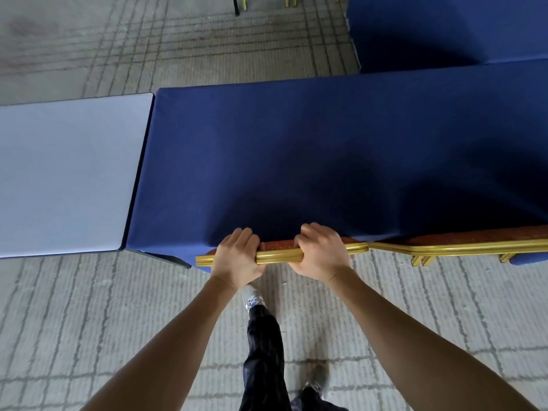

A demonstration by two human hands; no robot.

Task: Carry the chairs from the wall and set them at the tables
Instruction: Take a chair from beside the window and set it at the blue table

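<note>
A chair with a gold frame [280, 255] and red patterned upholstery stands pushed against the near edge of a table under a dark blue cloth [326, 149]. My left hand [235, 256] grips the gold top rail of its back near the left end. My right hand [321, 252] grips the same rail further right. The seat and legs are hidden under the cloth. A second gold-framed chair [462, 247] stands next to it on the right, tucked at the same table.
A bare light blue tabletop [68, 173] adjoins the covered table on the left. Another blue-clothed table [444, 31] stands at the far right. Gold chair legs [289, 0] show at the top edge. Grey patterned carpet [103, 321] lies all around; my legs and shoes are below.
</note>
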